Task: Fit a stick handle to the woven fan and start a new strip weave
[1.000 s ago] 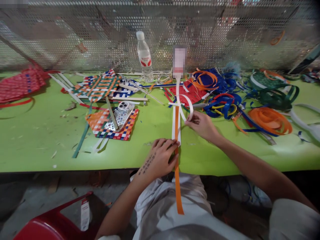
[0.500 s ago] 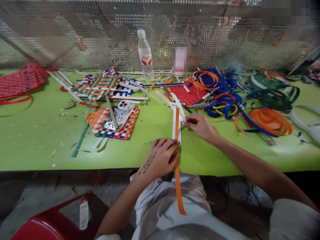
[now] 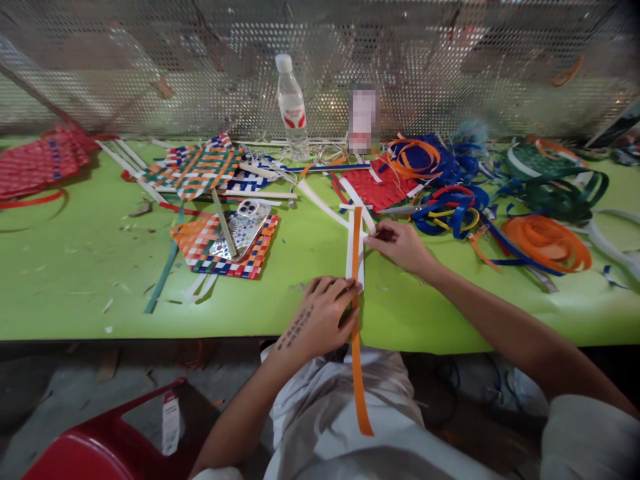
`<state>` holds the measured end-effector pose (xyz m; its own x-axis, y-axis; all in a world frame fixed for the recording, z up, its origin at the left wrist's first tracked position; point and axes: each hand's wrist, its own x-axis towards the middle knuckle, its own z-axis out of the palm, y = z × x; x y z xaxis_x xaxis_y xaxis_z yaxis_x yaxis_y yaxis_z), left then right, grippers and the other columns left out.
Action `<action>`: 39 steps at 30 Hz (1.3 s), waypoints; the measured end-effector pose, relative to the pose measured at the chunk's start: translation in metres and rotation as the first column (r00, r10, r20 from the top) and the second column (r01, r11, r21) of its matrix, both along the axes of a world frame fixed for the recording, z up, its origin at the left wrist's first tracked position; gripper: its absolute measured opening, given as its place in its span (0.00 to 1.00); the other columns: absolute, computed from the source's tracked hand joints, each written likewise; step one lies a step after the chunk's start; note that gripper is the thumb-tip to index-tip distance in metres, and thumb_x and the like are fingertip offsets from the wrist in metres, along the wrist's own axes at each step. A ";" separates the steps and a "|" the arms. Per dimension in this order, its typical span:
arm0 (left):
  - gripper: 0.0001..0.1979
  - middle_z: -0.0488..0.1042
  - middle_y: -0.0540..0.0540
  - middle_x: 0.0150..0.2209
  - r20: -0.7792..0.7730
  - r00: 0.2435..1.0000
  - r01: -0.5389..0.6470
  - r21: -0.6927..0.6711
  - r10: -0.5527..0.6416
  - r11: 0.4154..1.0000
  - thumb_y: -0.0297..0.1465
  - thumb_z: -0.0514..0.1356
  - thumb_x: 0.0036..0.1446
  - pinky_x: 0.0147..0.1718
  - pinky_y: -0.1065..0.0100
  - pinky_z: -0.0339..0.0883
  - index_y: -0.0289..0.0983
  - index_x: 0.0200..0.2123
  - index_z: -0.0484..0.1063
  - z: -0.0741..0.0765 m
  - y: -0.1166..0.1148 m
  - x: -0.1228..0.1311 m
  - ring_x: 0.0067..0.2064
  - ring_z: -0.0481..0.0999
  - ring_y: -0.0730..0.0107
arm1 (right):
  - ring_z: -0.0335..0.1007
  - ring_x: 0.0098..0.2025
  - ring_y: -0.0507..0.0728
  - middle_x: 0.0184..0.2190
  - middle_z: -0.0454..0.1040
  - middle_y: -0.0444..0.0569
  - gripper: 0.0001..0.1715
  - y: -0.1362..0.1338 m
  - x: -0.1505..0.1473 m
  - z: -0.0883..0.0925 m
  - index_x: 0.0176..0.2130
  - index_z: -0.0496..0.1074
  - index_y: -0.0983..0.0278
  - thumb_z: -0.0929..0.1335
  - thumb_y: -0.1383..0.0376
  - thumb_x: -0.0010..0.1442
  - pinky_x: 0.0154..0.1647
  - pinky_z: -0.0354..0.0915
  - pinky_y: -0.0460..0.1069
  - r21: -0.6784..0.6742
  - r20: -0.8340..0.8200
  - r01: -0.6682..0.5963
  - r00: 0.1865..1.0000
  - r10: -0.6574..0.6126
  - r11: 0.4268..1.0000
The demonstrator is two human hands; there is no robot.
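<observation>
An orange strip point(image 3: 356, 253) lies over white strips point(image 3: 349, 247) on the green table point(image 3: 75, 267) and hangs off the near edge over my lap. My left hand point(image 3: 320, 317) presses the strips flat near the table edge. My right hand point(image 3: 397, 243) pinches a white strip point(image 3: 369, 225) beside the orange one, farther back. That white strip runs back toward a red woven piece point(image 3: 375, 187).
A phone point(image 3: 243, 230) rests on a small woven mat point(image 3: 225, 243). Bigger woven mats point(image 3: 195, 170), a water bottle point(image 3: 293, 110) and coils of blue point(image 3: 447, 207), orange point(image 3: 547, 243) and green strip point(image 3: 555, 187) lie behind. A perforated metal screen point(image 3: 150, 67) backs the table; a red chair point(image 3: 100, 447) stands lower left.
The white strip that looped up a second ago now lies flat on the table. My right hand slid slightly back along it. My left hand stayed put.
</observation>
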<state>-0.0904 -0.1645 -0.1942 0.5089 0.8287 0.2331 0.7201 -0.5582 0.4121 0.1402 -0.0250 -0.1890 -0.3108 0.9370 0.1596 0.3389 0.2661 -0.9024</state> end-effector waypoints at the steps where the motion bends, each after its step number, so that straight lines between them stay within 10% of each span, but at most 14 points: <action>1: 0.22 0.79 0.42 0.62 0.000 1.000 0.001 0.001 -0.001 1.000 0.33 0.60 0.71 0.60 0.47 0.68 0.38 0.65 0.74 0.000 0.000 0.000 0.58 0.74 0.50 | 0.68 0.28 0.54 0.29 0.75 0.47 0.27 -0.001 -0.001 0.002 0.33 0.76 0.62 0.77 0.42 0.60 0.29 0.66 0.51 -0.006 0.016 -0.001 1.000 0.001 1.000; 39: 0.15 0.80 0.41 0.59 -0.025 1.000 -0.007 0.001 0.007 1.000 0.33 0.61 0.70 0.59 0.47 0.69 0.38 0.56 0.79 0.003 0.000 0.001 0.57 0.75 0.49 | 0.76 0.29 0.58 0.33 0.81 0.50 0.12 -0.023 0.007 -0.003 0.40 0.77 0.60 0.71 0.55 0.66 0.27 0.69 0.50 -0.033 0.167 -0.055 0.984 0.060 0.998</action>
